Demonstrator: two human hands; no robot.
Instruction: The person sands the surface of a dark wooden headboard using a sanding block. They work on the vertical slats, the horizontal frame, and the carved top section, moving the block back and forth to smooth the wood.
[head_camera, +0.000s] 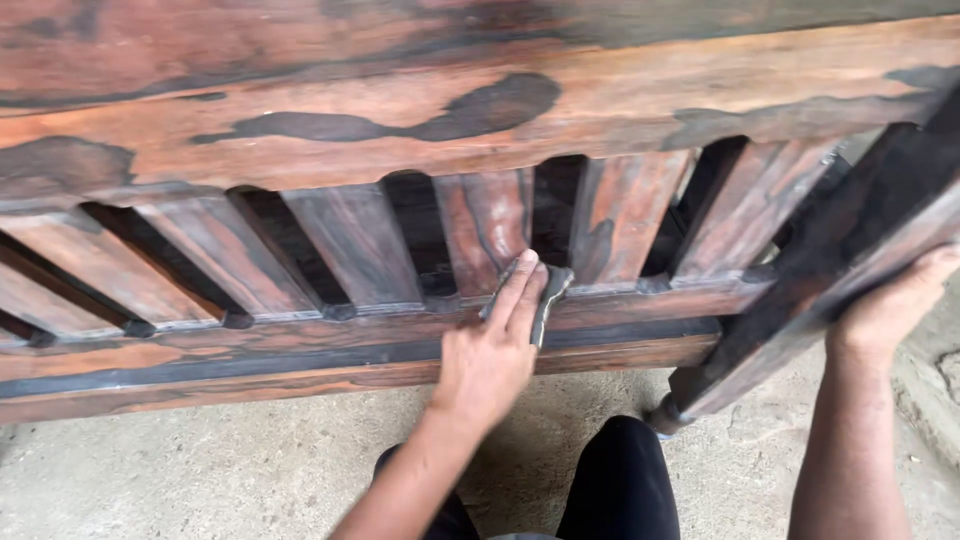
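I saw the left hand (492, 345) press a folded grey sandpaper sheet (545, 295) with flat fingers against the wooden rail (300, 330) below the slats (480, 235). The right hand (893, 305) gripped the dark post (850, 260), fingers wrapped around it.

head cam | looks down and forward | close on slatted wooden frame (400, 250) | floor (200, 470) below
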